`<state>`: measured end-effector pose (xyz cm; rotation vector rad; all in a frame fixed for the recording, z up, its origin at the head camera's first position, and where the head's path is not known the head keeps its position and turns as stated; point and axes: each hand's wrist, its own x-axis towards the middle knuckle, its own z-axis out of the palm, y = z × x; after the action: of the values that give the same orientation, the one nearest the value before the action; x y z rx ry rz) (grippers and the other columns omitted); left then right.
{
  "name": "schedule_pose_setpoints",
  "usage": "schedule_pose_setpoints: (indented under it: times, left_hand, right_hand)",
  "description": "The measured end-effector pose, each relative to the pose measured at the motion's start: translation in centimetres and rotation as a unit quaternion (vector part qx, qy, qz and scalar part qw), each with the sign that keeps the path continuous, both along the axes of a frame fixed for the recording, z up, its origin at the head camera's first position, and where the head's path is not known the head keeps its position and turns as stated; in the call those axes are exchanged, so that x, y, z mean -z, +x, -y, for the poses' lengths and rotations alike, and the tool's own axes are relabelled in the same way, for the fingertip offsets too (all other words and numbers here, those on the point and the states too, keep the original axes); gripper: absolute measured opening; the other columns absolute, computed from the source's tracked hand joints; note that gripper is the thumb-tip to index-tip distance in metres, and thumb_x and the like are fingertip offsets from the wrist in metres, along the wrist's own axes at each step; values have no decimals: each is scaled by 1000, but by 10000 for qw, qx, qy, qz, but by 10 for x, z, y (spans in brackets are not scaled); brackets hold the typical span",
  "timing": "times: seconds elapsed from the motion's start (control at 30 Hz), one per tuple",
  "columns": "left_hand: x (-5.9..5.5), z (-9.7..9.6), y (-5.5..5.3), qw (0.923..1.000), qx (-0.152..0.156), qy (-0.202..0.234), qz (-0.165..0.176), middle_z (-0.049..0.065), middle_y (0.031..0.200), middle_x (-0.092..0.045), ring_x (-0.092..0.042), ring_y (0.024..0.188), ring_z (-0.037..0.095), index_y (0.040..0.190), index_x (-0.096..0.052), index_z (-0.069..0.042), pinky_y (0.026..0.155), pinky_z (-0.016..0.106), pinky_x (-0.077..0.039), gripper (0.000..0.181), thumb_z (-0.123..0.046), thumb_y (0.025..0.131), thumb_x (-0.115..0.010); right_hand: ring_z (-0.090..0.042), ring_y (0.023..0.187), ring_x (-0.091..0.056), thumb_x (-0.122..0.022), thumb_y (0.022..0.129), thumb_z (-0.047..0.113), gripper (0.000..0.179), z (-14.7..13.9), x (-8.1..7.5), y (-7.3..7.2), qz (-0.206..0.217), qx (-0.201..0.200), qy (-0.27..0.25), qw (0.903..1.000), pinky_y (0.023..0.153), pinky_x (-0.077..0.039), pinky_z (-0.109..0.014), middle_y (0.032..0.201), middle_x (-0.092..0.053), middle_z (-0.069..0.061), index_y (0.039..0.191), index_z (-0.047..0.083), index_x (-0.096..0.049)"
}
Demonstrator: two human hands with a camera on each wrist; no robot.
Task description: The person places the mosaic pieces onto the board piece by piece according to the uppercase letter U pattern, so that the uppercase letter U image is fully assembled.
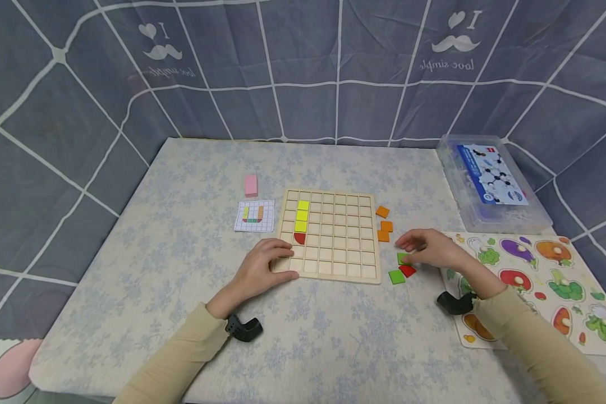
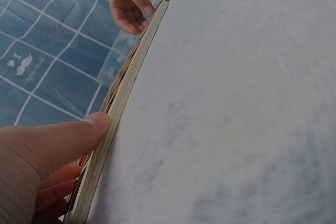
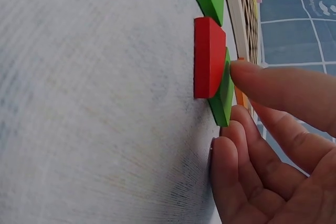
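Observation:
A wooden grid board (image 1: 338,241) holds several yellow square tiles (image 1: 302,215) in one column, with a red quarter-round tile (image 1: 299,239) below them. My left hand (image 1: 262,266) rests at the board's near left corner, its thumb (image 2: 97,121) against the rim. Right of the board, my right hand (image 1: 431,248) hovers low over loose tiles. Its thumb (image 3: 247,71) touches a green square tile (image 3: 224,95) lying on the table, while the other fingers curl loosely beyond it. A red rounded tile (image 3: 208,59) overlaps that green tile, and another green tile (image 1: 396,276) lies nearer me.
Several orange tiles (image 1: 386,226) lie beside the board's right edge. Left of it are a pattern card (image 1: 255,216) and a pink block (image 1: 251,185). A vegetable picture board (image 1: 530,292) lies under my right forearm, and a clear plastic box (image 1: 495,185) stands behind it.

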<state>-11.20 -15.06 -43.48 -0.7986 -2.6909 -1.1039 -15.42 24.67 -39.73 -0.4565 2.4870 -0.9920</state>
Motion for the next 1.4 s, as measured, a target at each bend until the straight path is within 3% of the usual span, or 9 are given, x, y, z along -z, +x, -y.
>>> schedule_pose_setpoints:
  times: [1.4]
  left_hand:
    - [-1, 0, 0, 10000, 23, -14, 22, 7, 114, -61, -51, 113, 25, 105, -70, -3, 96, 37, -42, 44, -29, 72, -82]
  right_hand:
    - [-21, 88, -57, -70, 82, 5, 25, 5, -3, 2, 335, -61, -71, 9994, 75, -49, -34, 96, -64, -7, 106, -1, -65]
